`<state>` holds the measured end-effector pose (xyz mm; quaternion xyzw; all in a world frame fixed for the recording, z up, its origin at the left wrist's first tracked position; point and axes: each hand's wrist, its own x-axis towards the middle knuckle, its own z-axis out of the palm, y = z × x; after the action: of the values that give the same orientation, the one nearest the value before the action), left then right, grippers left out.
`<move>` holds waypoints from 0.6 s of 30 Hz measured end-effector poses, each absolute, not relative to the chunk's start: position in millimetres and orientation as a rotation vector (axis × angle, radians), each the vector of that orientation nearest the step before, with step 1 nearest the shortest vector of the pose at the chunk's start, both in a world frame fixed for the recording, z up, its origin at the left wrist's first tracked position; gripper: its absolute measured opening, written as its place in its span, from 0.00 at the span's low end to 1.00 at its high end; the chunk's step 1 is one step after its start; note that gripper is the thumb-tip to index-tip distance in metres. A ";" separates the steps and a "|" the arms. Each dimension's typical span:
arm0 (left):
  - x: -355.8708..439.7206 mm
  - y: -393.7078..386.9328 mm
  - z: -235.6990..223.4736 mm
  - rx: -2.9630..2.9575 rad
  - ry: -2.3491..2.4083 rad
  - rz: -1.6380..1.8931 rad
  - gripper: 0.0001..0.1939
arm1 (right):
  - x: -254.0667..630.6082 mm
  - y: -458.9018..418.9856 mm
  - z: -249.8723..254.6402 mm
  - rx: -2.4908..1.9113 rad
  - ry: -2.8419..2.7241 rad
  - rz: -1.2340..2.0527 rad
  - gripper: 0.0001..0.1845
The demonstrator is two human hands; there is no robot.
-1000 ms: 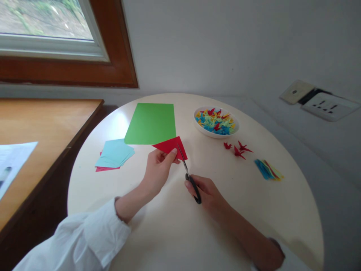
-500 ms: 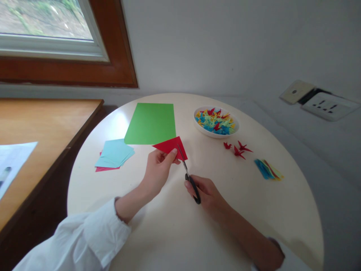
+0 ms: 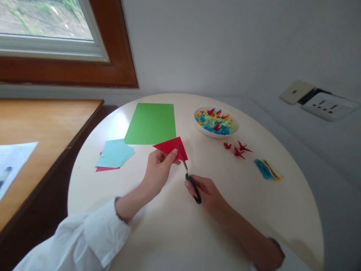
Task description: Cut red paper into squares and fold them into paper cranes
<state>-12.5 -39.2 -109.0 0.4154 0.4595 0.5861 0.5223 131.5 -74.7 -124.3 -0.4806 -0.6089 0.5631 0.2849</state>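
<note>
Pinched between thumb and fingers of my left hand (image 3: 159, 165) is a piece of red paper (image 3: 167, 146), held above the table with its corner toward the right. My right hand (image 3: 207, 190) grips a pair of scissors (image 3: 193, 187) by the black handles. Their metal blades point up and left and lie across the right part of the red paper, close to my left thumb. Whether the paper is cut along the blades is too small to tell. Just behind the red paper lies a green sheet (image 3: 152, 122).
On the round white table (image 3: 158, 241), light blue and red paper squares (image 3: 114, 153) lie left. A white bowl (image 3: 199, 130) of colourful paper cranes stands at the back right. Several red cranes (image 3: 238, 152) and narrow coloured paper pieces (image 3: 267, 170) lie nearer. A wooden desk (image 3: 53, 120) is left.
</note>
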 end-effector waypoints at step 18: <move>-12.4 -39.9 -109.9 1.004 1.085 1.381 0.09 | 130.5 -73.8 -126.1 -1.285 -1.598 1.499 0.25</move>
<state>-12.4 -39.9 -109.9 0.4207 0.4548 0.5785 0.5306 130.5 -73.8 -126.1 -0.4831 -0.6009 0.5637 0.2962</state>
